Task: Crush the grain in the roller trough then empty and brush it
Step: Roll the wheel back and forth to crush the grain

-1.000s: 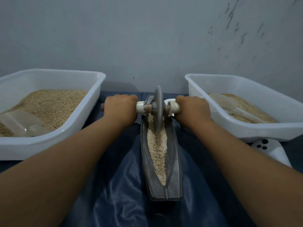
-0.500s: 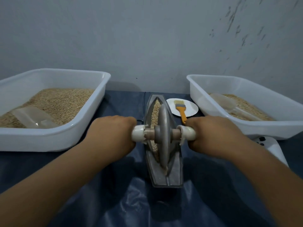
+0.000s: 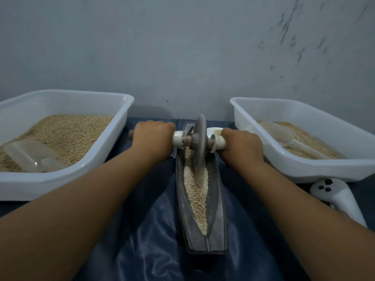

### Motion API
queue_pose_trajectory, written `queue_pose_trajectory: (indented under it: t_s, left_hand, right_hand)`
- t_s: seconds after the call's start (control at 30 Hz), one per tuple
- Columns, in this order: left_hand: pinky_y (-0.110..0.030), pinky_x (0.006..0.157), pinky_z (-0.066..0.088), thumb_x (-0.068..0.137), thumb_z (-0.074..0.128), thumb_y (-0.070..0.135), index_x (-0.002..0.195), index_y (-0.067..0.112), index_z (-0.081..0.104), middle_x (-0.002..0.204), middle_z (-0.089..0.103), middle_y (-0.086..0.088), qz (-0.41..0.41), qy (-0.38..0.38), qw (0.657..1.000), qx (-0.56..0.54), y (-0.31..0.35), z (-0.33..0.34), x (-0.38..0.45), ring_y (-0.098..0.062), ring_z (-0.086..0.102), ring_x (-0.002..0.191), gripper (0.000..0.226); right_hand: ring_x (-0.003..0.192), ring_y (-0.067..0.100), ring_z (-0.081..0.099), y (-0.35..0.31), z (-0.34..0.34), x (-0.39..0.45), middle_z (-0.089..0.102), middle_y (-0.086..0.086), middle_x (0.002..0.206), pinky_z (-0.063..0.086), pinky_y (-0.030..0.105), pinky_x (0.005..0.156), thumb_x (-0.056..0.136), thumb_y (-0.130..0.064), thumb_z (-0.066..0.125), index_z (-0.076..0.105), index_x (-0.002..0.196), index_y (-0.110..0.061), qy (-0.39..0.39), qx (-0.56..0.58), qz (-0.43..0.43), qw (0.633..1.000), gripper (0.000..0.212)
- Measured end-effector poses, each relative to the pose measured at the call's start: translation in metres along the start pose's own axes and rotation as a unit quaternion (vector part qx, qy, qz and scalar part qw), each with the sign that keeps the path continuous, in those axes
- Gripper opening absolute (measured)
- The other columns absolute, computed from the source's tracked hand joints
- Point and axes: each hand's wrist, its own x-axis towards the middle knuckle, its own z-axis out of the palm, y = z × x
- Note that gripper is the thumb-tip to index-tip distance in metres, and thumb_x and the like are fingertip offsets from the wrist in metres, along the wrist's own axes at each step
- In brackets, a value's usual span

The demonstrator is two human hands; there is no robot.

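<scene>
A long grey boat-shaped roller trough [image 3: 219, 211] lies lengthwise in front of me on a dark blue sheet, holding a strip of pale grain [image 3: 195, 191]. A grey roller wheel [image 3: 199, 141] stands upright in the trough's far end, on a wooden axle with white collars. My left hand [image 3: 152, 139] grips the axle's left handle and my right hand [image 3: 242, 146] grips the right handle, both arms stretched forward. The wheel and my right hand hide most of a small white plate [image 3: 213, 131] behind the trough.
A white tub [image 3: 60, 179] of grain with a clear scoop [image 3: 32, 156] stands at the left. A second white tub [image 3: 304, 169] with grain and a clear scoop [image 3: 280, 133] stands at the right. A white controller [image 3: 336, 197] lies at the right, near the second tub. A grey wall rises close behind.
The wheel rolled from the far end to the near end of the trough and back to the far end, both hands on the axle throughout. The brush on the plate is hidden again.
</scene>
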Motion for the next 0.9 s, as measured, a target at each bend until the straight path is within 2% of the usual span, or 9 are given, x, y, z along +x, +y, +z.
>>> queue_pose_trajectory:
  t_s: [0.1,0.27,0.33,0.43,0.5,0.57,0.7,0.8,0.9]
  left_hand:
    - [-0.033,0.063,0.030,0.077,0.062,0.023,0.077,0.025,0.040,0.077,0.059,0.002,0.002,0.020,1.000,0.014,0.002,0.001,0.009,-0.022,0.041,0.065,0.022]
    - [-0.033,0.065,0.030,0.079,0.061,0.027,0.080,0.025,0.042,0.076,0.055,0.004,-0.002,0.012,1.000,0.006,0.006,-0.007,-0.015,-0.020,0.042,0.067,0.019]
    - [-0.032,0.064,0.031,0.082,0.061,0.030,0.080,0.027,0.040,0.072,0.047,0.007,0.000,-0.004,1.000,-0.003,0.009,-0.016,-0.033,-0.018,0.043,0.066,0.021]
    - [-0.029,0.061,0.037,0.081,0.060,0.034,0.078,0.030,0.039,0.069,0.046,0.009,0.006,-0.042,0.999,-0.029,0.009,-0.034,-0.065,-0.014,0.049,0.065,0.021]
    - [-0.028,0.060,0.040,0.079,0.061,0.035,0.073,0.031,0.039,0.068,0.050,0.009,0.001,-0.089,0.995,-0.050,0.007,-0.049,-0.084,-0.011,0.051,0.064,0.023]
    - [-0.025,0.055,0.036,0.076,0.062,0.037,0.068,0.033,0.036,0.066,0.050,0.011,0.002,-0.120,0.991,-0.054,0.004,-0.064,-0.098,-0.004,0.047,0.060,0.027]
    - [-0.023,0.051,0.031,0.073,0.063,0.042,0.069,0.037,0.036,0.065,0.050,0.013,0.013,-0.135,0.990,-0.038,-0.001,-0.076,-0.104,-0.001,0.045,0.058,0.027]
    - [-0.025,0.055,0.034,0.075,0.062,0.040,0.072,0.034,0.040,0.065,0.048,0.012,0.004,-0.127,0.991,-0.047,0.001,-0.059,-0.091,-0.003,0.045,0.058,0.024]
    - [-0.027,0.058,0.041,0.077,0.062,0.035,0.078,0.030,0.046,0.066,0.050,0.009,-0.003,-0.085,0.995,-0.046,0.001,-0.028,-0.061,-0.010,0.049,0.061,0.017]
  right_hand:
    - [0.074,0.027,0.062,0.001,0.008,0.006,0.066,0.001,0.081,0.033,0.031,0.060,0.080,-0.035,0.064,0.057,0.090,-0.024,0.014,0.003,0.009,1.000,0.016]
    - [0.073,0.025,0.060,0.002,-0.001,-0.013,0.066,-0.001,0.079,0.035,0.030,0.061,0.080,-0.032,0.063,0.061,0.091,-0.026,0.008,0.004,-0.007,1.000,0.013]
    - [0.074,0.025,0.058,0.000,-0.013,-0.024,0.062,-0.003,0.078,0.033,0.030,0.062,0.080,-0.030,0.061,0.057,0.091,-0.028,-0.041,0.007,-0.009,0.999,0.013]
    - [0.073,0.022,0.058,-0.001,-0.041,-0.046,0.049,-0.009,0.066,0.032,0.028,0.058,0.077,-0.028,0.059,0.046,0.077,-0.028,-0.128,0.020,-0.026,0.991,0.013]
    - [0.065,0.013,0.053,0.001,-0.065,-0.062,0.050,-0.009,0.066,0.030,0.026,0.050,0.074,-0.029,0.059,0.042,0.070,-0.029,-0.164,0.020,-0.053,0.985,0.017]
    - [0.060,0.003,0.048,0.002,-0.090,-0.073,0.054,-0.010,0.066,0.028,0.024,0.047,0.071,-0.030,0.061,0.043,0.069,-0.032,-0.200,0.021,-0.075,0.977,0.018]
    - [0.061,0.001,0.051,0.003,-0.108,-0.078,0.057,-0.011,0.068,0.029,0.022,0.047,0.069,-0.031,0.063,0.046,0.070,-0.034,-0.253,0.033,-0.091,0.963,0.017]
    - [0.061,0.004,0.051,0.002,-0.086,-0.067,0.056,-0.009,0.067,0.030,0.025,0.047,0.069,-0.031,0.062,0.045,0.068,-0.031,-0.238,0.034,-0.062,0.969,0.017]
    - [0.062,0.013,0.049,-0.002,-0.048,-0.043,0.056,-0.007,0.070,0.030,0.025,0.050,0.073,-0.032,0.058,0.050,0.077,-0.030,-0.146,0.004,-0.028,0.989,0.010]
